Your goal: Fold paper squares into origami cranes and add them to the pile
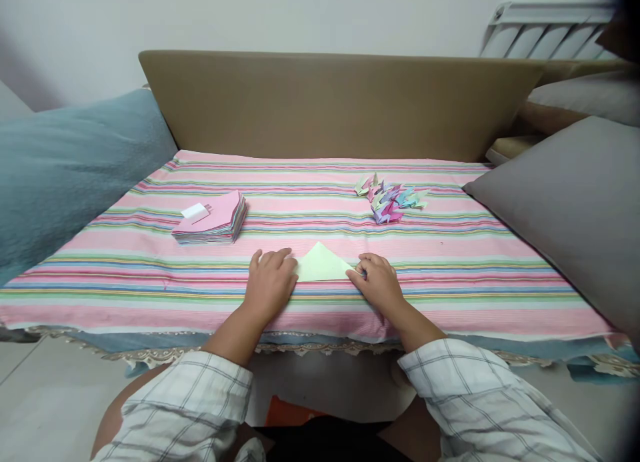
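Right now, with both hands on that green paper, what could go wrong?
The cloth under the green paper could give, leaving creases uneven. If the left hand and right hand pull its two ends unequally, it may skew. The folded papers lie loose beyond the right hand, so a stray brush might scatter them.

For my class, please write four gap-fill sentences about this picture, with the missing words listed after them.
1. Between the left hand and the right hand lies light green paper shaped like a ____.
2. The top sheet of the paper stack is ____.
3. The cloth underneath is patterned with coloured ____.
4. The hand nearer the paper stack is the ____ one.

Missing words: triangle; pink; stripes; left.
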The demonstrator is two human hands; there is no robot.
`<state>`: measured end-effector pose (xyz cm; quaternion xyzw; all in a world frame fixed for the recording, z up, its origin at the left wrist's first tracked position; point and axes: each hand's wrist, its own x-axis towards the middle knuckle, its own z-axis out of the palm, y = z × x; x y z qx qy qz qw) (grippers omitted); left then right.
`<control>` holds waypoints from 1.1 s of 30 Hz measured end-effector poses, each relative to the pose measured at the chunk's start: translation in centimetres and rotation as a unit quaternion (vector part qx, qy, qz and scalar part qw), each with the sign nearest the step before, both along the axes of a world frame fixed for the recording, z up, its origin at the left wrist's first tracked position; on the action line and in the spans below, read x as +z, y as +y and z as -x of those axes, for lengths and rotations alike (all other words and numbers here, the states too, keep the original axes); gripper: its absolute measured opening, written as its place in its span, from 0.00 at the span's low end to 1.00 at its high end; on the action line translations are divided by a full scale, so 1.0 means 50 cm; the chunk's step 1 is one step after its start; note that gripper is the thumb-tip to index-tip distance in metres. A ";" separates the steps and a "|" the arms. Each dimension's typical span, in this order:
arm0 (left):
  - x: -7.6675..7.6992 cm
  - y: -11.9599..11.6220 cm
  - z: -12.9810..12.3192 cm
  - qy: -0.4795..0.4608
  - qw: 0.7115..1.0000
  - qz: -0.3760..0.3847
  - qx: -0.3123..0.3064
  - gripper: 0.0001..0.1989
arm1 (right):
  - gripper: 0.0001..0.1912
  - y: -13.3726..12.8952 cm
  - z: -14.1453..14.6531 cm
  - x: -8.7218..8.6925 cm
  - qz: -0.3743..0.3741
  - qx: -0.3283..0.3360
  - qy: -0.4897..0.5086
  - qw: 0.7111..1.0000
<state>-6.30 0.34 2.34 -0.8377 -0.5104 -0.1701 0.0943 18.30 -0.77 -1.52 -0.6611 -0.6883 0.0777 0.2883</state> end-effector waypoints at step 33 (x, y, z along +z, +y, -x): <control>-0.018 -0.063 -0.022 0.017 0.995 0.087 -0.053 0.28 | 0.11 0.001 0.001 -0.001 -0.006 0.007 -0.019 1.000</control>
